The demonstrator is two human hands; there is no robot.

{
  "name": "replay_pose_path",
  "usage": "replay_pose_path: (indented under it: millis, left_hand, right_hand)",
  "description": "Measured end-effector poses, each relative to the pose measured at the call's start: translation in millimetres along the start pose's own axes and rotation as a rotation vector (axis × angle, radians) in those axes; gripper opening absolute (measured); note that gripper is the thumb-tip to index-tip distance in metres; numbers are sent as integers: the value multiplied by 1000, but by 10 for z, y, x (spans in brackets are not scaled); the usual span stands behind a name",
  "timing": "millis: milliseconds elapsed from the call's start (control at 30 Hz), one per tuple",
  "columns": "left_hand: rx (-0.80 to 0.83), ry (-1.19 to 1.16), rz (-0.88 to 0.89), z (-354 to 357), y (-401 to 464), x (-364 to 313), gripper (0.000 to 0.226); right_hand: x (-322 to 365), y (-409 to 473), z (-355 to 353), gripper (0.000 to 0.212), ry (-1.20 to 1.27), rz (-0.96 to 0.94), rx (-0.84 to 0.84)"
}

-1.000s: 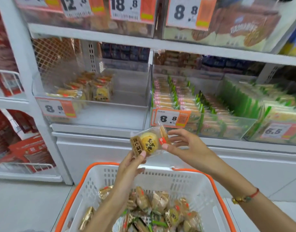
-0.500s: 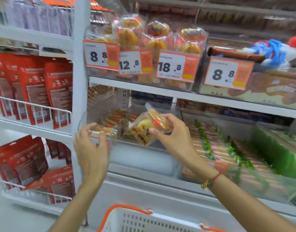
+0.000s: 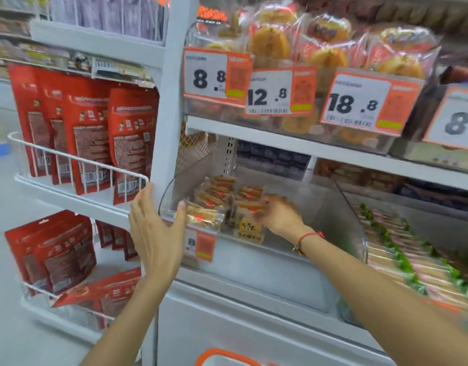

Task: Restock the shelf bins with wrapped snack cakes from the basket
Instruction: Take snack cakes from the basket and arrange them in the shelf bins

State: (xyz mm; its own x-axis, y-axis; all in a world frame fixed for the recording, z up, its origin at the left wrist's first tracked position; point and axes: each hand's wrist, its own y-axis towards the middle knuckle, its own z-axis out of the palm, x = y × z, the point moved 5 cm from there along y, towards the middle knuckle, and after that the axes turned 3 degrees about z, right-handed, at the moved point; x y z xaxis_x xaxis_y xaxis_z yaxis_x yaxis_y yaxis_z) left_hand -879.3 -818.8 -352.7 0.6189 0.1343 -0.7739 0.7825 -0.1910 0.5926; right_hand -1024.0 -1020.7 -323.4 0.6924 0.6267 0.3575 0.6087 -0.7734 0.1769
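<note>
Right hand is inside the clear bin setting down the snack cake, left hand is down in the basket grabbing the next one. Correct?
Not quite. The right hand is inside the clear bin at the wrapped snack cake, but the left hand is not in the basket. The head view shows it up at the bin's front left corner, fingers straight, beside the packets there.

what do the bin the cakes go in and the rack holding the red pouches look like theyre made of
Bin: looks like clear glossy plastic, likely acrylic; the cakes and shelf show straight through its walls, and its edges catch light.
Rack: seemingly white-coated metal wire; thin round bars, evenly spaced, with a smooth painted look.
Red pouches: probably printed plastic film, with a slight sheen.
</note>
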Motion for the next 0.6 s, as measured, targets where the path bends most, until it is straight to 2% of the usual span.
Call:
replay_pose_path:
  millis: [133,300,367,500,600]
  left_hand:
    - [1,-48,-26,-3,3,18,69]
    - [-25,-64,-59,-2,-4,12,71]
    - [-27,-64,-69,8,-2,3,72]
    - [-22,-64,-58,4,-5,-1,71]
    - [-19,-62,-56,-5,-4,12,71]
  right_hand:
    - [51,-33,-15,32,-271,-155,-122]
    - [178,-31,-27,29,-272,-228,-87]
    - [259,3,21,29,-251,-240,-101]
    - [347,129,118,17,-286,-241,-135]
    - [322,160,117,18,-315,-241,-92]
